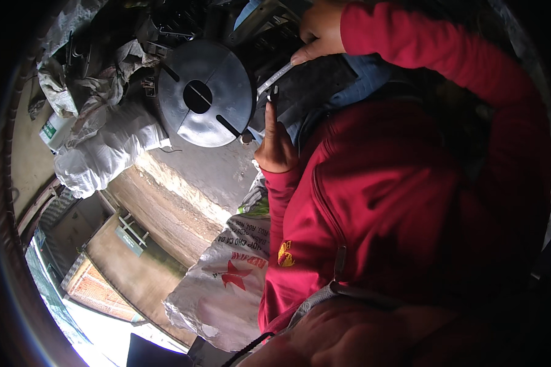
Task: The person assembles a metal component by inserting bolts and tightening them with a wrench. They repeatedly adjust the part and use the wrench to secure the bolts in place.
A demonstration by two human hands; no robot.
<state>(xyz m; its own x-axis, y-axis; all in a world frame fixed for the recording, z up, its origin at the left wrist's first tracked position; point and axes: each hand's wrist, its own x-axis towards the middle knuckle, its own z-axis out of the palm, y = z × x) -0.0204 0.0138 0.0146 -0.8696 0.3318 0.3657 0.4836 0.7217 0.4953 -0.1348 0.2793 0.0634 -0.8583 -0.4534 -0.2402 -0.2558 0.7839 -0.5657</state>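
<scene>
Close to us we see one white sack (pixel 226 293) with red print, low down by our red jacket (pixel 398 202). Up from it is our left hand (pixel 275 147), w/ one finger held straight up and the rest curled in; its tip touches a small dark bit (pixel 273 93), maybe pinched, we can't tell for sure. Just past that is the thin silver rod (pixel 274 78). It lies slanted, low end at the left finger, high end up to the right in our right hand (pixel 320 30). The right hand is closed round that top end, thumb pressing on it. So the rod runs from one hand to the other, and the left hand is nearer to its free low end. Right beside the rod, on its left, sits one big round black disc (pixel 205 95) w/ a hole in the middle and slots cut in it. Farther off, left of the disc, is a pile of grey-white bags (pixel 104 147), approx three, hard to count. We count one rod, one disc, two hands.
</scene>
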